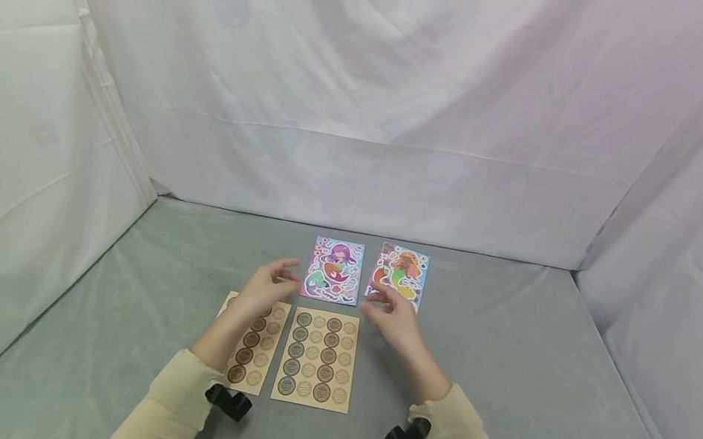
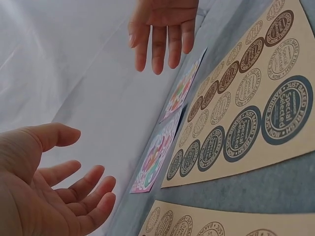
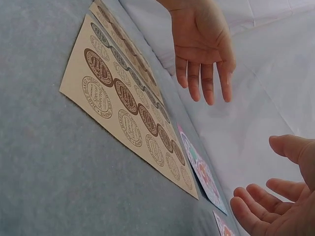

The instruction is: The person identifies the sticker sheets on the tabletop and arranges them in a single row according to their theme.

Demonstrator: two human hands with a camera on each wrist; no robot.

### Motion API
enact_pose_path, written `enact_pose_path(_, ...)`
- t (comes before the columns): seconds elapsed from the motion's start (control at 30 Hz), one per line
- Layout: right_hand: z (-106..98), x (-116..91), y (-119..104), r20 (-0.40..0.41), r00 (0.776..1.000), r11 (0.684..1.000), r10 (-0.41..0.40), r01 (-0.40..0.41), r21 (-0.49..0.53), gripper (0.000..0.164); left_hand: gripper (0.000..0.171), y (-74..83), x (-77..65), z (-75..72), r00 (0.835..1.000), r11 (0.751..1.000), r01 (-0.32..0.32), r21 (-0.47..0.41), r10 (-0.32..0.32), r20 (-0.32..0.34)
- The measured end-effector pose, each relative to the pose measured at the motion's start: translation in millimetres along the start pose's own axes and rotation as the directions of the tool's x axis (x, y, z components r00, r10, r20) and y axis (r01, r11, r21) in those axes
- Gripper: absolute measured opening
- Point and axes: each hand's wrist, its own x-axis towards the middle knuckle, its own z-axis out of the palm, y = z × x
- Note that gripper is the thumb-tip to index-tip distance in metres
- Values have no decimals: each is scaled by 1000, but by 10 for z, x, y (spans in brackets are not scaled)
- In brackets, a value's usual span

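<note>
My left hand (image 1: 266, 288) hovers over the top of the left brown sticker sheet (image 1: 257, 360), fingers loosely bent and holding nothing. On the other side, my right hand (image 1: 393, 320) is raised near the lower edge of the right mermaid sticker sheet (image 1: 411, 267), its fingers relaxed and bare. Between the hands lies a second brown sheet of round stickers (image 1: 315, 361), printed "Special Selected" in the left wrist view. Behind it rests the left mermaid sticker sheet (image 1: 334, 269), with a purple-haired figure. My left forearm and hand cover part of the left brown sheet.
All four sheets lie flat on a grey cloth-covered table (image 1: 503, 391). White fabric (image 1: 370, 87) hangs behind and at both sides. A black wrist camera (image 1: 227, 402) sits at the left cuff, another black camera (image 1: 406, 437) at the right.
</note>
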Motion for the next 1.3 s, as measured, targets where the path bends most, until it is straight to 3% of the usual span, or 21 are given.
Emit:
enact_pose_path(0.2, 45, 48, 12, -4, 1000, 998, 9, -9, 62, 52, 56, 3, 40, 12, 1000, 1000, 14, -10, -14, -14)
enact_pose_path(0.63, 101, 152, 23, -36, 998, 996, 55, -52, 71, 57, 55, -92, 201, 40, 1000, 998, -9, -59, 8, -18)
enact_pose_path(1.3, 183, 396, 74, -47, 994, 993, 97, -93, 76, 59, 56, -181, 369, 85, 997, 988, 61, -139, -66, -28)
